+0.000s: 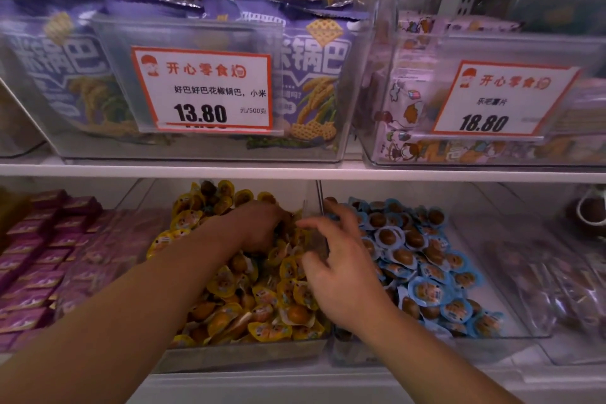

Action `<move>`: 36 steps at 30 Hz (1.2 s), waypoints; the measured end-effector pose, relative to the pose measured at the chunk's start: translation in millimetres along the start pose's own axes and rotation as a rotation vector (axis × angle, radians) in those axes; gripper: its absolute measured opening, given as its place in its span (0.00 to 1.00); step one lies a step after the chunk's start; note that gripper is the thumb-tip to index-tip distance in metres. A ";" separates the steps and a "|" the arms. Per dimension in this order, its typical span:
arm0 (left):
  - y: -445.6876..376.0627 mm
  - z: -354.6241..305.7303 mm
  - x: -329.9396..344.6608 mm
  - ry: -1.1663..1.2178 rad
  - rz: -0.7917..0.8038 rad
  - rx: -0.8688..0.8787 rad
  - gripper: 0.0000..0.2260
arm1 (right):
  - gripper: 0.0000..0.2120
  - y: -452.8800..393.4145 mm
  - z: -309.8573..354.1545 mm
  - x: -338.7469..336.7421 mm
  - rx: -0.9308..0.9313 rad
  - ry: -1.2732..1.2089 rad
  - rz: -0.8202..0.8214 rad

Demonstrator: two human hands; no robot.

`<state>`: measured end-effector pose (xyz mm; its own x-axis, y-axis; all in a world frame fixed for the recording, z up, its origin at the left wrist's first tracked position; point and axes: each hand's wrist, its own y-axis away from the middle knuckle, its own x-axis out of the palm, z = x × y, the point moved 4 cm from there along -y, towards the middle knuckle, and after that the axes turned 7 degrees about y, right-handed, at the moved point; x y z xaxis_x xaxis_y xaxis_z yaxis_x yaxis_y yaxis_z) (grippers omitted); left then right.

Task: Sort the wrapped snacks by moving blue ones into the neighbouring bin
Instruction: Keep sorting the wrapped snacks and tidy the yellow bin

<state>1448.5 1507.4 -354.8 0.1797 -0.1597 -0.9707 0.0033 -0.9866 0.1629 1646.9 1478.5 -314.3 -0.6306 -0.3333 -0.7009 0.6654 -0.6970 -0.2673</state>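
Yellow-wrapped snacks (259,302) fill the clear middle bin (242,356) on the lower shelf. Blue-wrapped snacks (426,259) fill the neighbouring clear bin (516,328) to its right. My left hand (259,226) reaches into the back of the yellow pile, knuckles up, with its fingertips buried among the wrappers, so what it holds is hidden. My right hand (334,259) hovers over the wall between the two bins with its fingers spread and nothing visibly in them. No blue wrapper shows clearly among the yellow ones.
Purple boxed snacks (36,259) lie in the bin to the left, brown wrapped items (564,285) in the one to the right. The white shelf board (295,172) hangs close above the bins, carrying clear bins of purple bags (314,75) with price tags (203,90).
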 end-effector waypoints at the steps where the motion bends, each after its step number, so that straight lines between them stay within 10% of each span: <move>1: 0.0 -0.3 -0.2 0.007 -0.027 0.018 0.19 | 0.17 0.0 0.0 0.0 -0.003 0.000 0.000; 13: 66.9 25.2 -59.5 0.661 -0.317 -0.352 0.14 | 0.18 -0.9 1.5 -1.8 0.003 0.037 0.014; 21: 156.4 -19.2 -40.7 1.578 -0.684 -0.289 0.18 | 0.19 4.4 46.3 -10.6 -0.148 0.244 -0.184; 29: 174.4 -21.0 -17.1 1.218 -0.761 -0.270 0.13 | 0.23 2.6 79.1 43.0 -0.073 -0.107 0.153; 36: 170.8 -10.7 -16.5 1.871 -0.716 -0.284 0.22 | 0.14 -18.8 71.0 32.6 0.048 -0.294 0.127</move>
<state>1456.7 1341.9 -309.1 0.6725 0.5881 0.4492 0.6131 -0.7827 0.1069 1585.5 1435.6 -285.2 -0.6372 -0.5834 -0.5036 0.7306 -0.6654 -0.1535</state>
